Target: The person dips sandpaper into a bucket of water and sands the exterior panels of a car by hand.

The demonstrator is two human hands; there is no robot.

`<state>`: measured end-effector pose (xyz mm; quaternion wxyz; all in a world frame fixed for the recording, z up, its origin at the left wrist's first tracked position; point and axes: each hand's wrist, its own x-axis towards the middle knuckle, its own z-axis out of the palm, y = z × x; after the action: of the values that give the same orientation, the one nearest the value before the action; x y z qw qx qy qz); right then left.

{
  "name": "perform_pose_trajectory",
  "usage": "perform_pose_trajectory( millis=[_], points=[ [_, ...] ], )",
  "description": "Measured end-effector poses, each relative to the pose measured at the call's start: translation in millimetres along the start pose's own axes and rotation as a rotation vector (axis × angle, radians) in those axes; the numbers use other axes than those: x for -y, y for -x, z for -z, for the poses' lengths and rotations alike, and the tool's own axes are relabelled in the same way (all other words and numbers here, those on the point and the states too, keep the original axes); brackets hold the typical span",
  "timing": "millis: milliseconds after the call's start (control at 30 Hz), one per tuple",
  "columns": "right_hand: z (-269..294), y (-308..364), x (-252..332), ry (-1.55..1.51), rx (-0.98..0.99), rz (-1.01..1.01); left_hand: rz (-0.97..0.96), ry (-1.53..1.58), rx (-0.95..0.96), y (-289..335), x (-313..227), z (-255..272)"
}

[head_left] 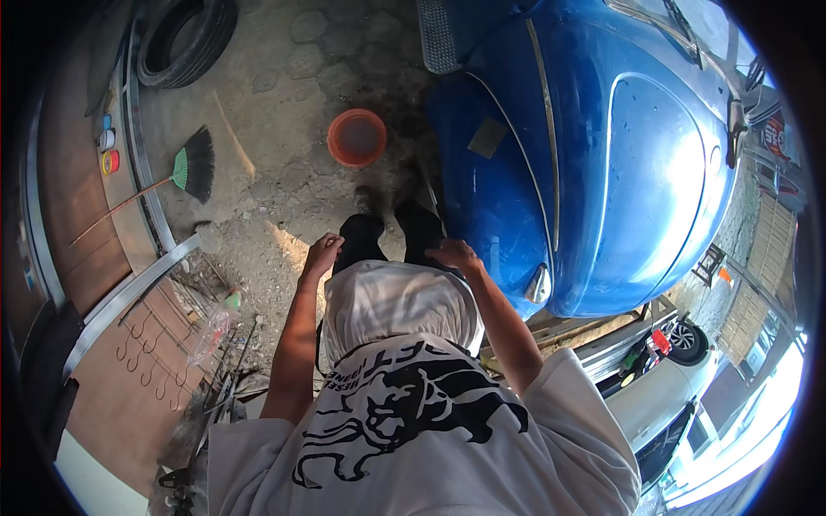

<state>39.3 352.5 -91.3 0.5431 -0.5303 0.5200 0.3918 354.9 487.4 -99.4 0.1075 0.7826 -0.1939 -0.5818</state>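
My left hand [324, 254] hangs beside my left thigh with its fingers curled inward; whether anything is in them is hidden. Against the dark trousers by my right thigh lies my right hand [458, 255], its fingers loosely stretched and nothing seen in them. A round orange-red basin [357, 138] holding murky water stands on the ground ahead of my feet. To my right is a blue car [594, 172] with rounded body panels. A small grey-brown square sheet [487, 138] rests on its fender, apart from both hands.
A broom [194, 165] with dark bristles leans at the left, near rolls of tape [110, 162]. A tire [185, 43] lies at the far left. Metal hooks [151, 348] and rods are at the lower left. A pale vehicle [671, 387] stands behind on the right.
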Motion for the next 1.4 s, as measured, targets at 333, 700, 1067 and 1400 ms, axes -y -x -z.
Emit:
perform_pose_trajectory(
  millis=[333, 700, 1067, 1400],
  points=[
    [3, -5, 13, 0.116, -0.066, -0.06, 0.076, 0.12, 0.006, 11, 43, 1],
    [-5, -20, 26, 0.248, 0.002, 0.002, 0.12, 0.023, -0.077, -8, 36, 4],
    [86, -58, 21, 0.173, -0.965, 0.151, 0.099, -0.561, -0.016, -64, 90, -53],
    [155, -116, -3, 0.759, -1.27, 0.094, -0.018, -0.515, -0.132, -98, 80, -102]
  ],
)
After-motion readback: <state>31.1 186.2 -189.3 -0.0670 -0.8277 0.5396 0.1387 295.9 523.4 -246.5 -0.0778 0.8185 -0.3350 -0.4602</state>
